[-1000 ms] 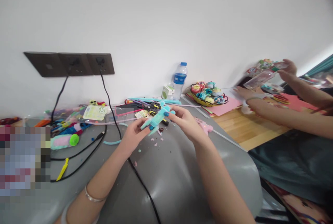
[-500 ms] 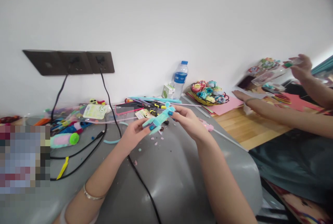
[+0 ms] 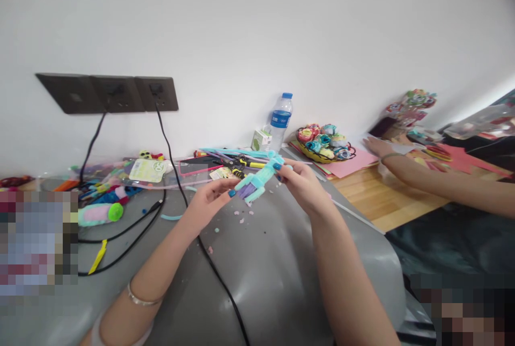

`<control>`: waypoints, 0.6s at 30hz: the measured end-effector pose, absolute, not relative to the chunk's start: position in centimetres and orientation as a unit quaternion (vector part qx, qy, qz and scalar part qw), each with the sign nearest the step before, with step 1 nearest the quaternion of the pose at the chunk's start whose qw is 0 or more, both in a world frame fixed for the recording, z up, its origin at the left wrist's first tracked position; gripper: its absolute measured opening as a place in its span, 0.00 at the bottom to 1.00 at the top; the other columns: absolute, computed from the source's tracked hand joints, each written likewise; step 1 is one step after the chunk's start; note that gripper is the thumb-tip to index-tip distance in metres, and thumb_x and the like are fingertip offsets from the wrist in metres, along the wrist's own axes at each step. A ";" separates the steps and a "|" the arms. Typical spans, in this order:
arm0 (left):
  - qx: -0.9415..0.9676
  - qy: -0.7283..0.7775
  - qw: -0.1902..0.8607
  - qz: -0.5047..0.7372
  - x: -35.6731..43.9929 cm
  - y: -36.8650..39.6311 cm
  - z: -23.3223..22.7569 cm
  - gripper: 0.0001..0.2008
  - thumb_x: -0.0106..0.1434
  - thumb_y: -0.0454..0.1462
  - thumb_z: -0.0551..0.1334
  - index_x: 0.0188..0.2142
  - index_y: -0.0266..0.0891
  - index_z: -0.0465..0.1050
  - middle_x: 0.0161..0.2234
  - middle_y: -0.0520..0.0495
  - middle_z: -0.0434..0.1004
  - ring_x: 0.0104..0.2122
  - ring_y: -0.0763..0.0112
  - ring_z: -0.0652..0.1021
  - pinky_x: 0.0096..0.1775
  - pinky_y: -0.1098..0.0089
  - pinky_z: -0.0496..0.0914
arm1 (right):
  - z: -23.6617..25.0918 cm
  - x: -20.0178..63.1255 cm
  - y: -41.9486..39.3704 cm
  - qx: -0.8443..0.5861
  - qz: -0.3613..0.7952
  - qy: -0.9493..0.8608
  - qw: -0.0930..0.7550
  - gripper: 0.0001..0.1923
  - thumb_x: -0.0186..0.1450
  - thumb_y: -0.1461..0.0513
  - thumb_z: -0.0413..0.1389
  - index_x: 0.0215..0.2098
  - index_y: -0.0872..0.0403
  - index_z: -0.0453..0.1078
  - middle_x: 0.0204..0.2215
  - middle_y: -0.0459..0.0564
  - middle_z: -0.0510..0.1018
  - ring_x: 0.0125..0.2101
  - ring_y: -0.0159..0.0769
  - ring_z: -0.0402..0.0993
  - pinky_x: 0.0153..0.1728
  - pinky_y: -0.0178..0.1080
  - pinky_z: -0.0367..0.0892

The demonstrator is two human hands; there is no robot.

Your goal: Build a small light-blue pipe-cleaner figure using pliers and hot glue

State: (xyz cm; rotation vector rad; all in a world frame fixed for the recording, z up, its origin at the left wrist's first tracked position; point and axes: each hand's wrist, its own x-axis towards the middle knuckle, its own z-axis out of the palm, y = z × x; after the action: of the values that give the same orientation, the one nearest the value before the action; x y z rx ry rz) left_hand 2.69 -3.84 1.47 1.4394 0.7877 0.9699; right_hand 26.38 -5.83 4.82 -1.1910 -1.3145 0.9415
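A turquoise pipe-cleaner figure (image 3: 261, 178) with a purple part at its lower end is held up over the grey table (image 3: 257, 271). My right hand (image 3: 300, 182) pinches its upper end between thumb and fingers. At the lower end, my left hand (image 3: 215, 198) has its thumb and fingers closed on the figure's edge. Behind the figure lie yellow-and-black pliers (image 3: 245, 163) and several loose pipe cleaners (image 3: 235, 152). Small pink scraps (image 3: 241, 221) are scattered on the table below.
A water bottle (image 3: 281, 120) and a small box (image 3: 261, 140) stand by the wall. A yellow basket of paper flowers (image 3: 325, 145) sits to their right. Black cables (image 3: 219, 281) cross the table. A co-worker's arm (image 3: 442, 179) reaches in at the right.
The figure has shifted slightly right and turned, so its purple part now shows. The co-worker's raised hand and the clear container it held have left their earlier place.
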 end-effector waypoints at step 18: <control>0.722 0.363 0.481 0.340 2.8 -3.5 0.9 0.12 0.58 0.43 0.65 0.37 0.38 0.80 0.35 0.46 0.83 0.37 0.62 0.79 0.40 0.67 0.68 | 5.2 24.3 -5.5 -0.483 0.414 -0.586 0.503 0.16 0.61 0.49 0.63 0.33 0.54 0.76 0.30 0.47 0.79 0.34 0.38 0.71 0.37 0.38 0.64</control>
State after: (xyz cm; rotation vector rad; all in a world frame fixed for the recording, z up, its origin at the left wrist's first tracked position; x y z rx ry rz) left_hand 2.77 -3.52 0.94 1.7596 0.8850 0.8299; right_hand 24.29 -5.51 5.21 -1.1664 -1.4152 0.9990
